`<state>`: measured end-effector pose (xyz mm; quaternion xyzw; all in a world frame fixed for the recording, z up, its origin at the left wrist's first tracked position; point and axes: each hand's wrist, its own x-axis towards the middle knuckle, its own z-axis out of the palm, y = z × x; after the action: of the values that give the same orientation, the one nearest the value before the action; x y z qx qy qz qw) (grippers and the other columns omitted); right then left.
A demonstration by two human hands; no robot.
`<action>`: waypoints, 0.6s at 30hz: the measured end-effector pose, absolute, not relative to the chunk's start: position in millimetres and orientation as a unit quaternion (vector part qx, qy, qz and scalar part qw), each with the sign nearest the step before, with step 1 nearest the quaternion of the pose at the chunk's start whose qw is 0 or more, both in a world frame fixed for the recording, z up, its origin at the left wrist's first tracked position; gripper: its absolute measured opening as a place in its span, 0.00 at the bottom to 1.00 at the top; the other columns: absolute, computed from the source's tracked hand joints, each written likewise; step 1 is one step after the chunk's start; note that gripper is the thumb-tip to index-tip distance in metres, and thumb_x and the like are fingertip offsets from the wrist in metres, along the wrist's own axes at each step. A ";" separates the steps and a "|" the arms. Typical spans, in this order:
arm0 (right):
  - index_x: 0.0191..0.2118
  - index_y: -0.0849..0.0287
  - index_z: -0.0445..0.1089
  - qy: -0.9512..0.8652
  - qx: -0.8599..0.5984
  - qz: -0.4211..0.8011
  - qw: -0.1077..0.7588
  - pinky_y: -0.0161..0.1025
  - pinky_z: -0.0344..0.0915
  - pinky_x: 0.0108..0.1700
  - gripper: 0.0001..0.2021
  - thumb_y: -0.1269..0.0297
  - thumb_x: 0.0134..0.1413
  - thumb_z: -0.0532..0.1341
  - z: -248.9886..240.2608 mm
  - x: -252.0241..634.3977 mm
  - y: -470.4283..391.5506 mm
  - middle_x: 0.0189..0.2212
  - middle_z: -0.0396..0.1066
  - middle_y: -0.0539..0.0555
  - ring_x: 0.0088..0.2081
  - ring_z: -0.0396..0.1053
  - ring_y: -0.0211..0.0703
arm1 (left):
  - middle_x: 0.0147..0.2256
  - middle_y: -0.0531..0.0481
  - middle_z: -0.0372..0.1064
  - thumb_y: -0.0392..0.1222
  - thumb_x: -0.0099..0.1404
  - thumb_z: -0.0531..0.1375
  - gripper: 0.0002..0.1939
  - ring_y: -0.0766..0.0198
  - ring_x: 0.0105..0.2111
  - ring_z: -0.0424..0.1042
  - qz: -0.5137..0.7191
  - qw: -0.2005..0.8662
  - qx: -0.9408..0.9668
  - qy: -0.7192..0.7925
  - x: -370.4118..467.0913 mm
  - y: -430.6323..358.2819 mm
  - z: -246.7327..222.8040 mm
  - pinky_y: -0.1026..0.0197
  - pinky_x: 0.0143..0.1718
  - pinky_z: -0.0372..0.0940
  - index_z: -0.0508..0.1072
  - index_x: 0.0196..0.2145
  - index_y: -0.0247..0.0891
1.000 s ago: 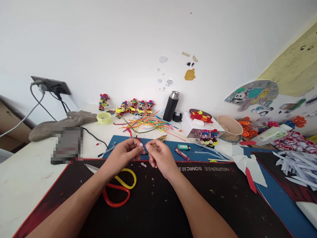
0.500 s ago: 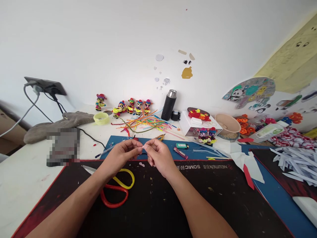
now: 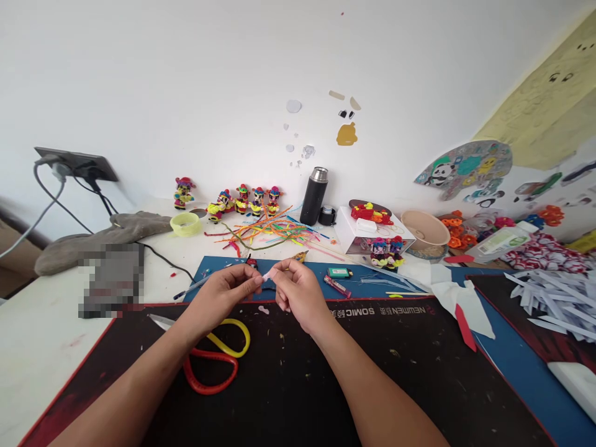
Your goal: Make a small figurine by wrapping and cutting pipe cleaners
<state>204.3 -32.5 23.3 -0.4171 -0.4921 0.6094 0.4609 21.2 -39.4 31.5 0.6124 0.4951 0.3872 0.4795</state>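
Observation:
Over the far edge of the black mat (image 3: 298, 385), my left hand (image 3: 230, 290) and my right hand (image 3: 298, 288) meet fingertip to fingertip. Between them is a small whitish, fuzzy-looking piece (image 3: 267, 277), pinched from both sides; its exact kind is too small to make out. Scissors (image 3: 212, 372) with one yellow and one red handle lie partly under my left forearm. A pale pink scrap (image 3: 263, 309) rests on the mat below the hands. Just beyond my right hand is a pink lighter (image 3: 338, 287), near a small green card-like item (image 3: 339, 272).
Coloured pipe cleaners (image 3: 265, 230) are strewn behind the hands, before several small figures (image 3: 242, 200). A black thermos (image 3: 314, 197) stands by a white box (image 3: 372, 233). White paper strips (image 3: 554, 304) pile up at right; a yellow tape roll (image 3: 185, 225) sits at left.
My fingertips have drawn slightly apart, so more of the whitish piece shows between them. The camera view has turned slightly to the right.

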 end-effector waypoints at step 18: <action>0.37 0.56 0.68 -0.520 -0.410 0.596 0.454 0.31 0.52 0.17 0.15 0.50 0.58 0.67 21.5 205.4 -33.6 0.15 0.59 0.40 0.14 0.56 0.32 | 0.24 0.47 0.73 0.64 0.57 0.72 0.25 0.65 0.23 0.66 0.369 0.706 0.411 0.443 21.7 -40.3 21.2 0.64 0.25 0.57 0.79 0.28 0.35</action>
<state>205.4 -33.6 21.5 -0.4097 -0.5199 0.5962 0.4543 21.7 -40.3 21.2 0.4109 0.4425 0.3692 0.7064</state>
